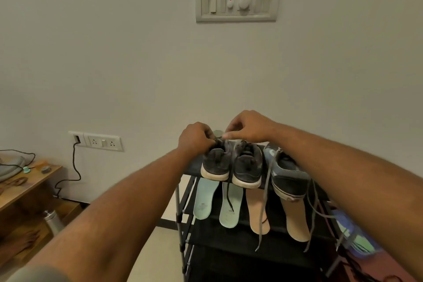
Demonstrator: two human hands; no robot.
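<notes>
On the top shelf of a black shoe rack [194, 168], at its front edge, a pair of dark shoes stands with white-soled toes facing the person. The left hand [196, 138] curls its fingers over the far, open end of the left dark shoe [215, 162] and grips it there. The right hand [249, 127] hovers just beside it, thumb and forefinger pressed together, pinching a lace end [220, 141] above that shoe's opening; the lace itself is small and blurred. The right dark shoe [248, 167] touches its partner. A dark lace [229, 197] hangs between them over the shelf edge. Toward the shelf's right corner sits a blue shoe [288, 176], tilted, its grey laces [265, 190] dangling. Below the front edge hang two mint insoles [203, 199] and two tan insoles [257, 210].
</notes>
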